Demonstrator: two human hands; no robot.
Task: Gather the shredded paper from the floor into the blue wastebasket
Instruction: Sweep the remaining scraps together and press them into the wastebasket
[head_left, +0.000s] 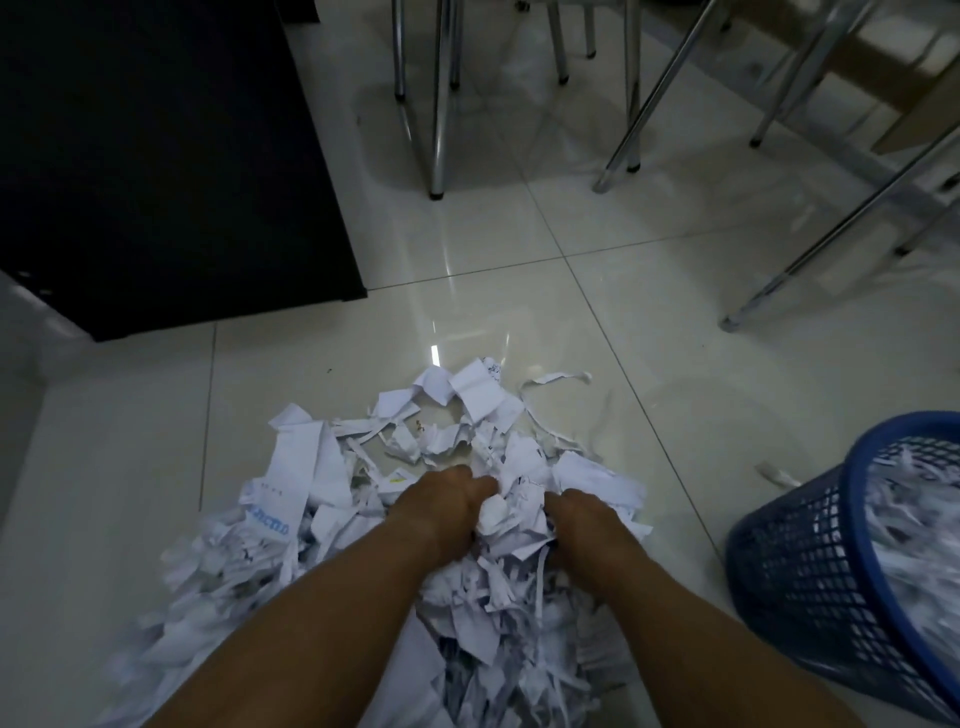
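Left hand (447, 506) and right hand (582, 525) are both dug in, fingers curled around a clump of paper (511, 512) at lower centre. Light, floppy, slippery stuff, so scoop from beneath, I'd say. The wastebasket (810, 561), lower right, is part-filled. Glossy tiled floor (519, 286), metal chair legs (439, 104) above, dark cabinet (156, 156) upper left.

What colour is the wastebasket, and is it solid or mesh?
Blue, with an open mesh wall and a solid blue rim: wastebasket, at the right of the head view.
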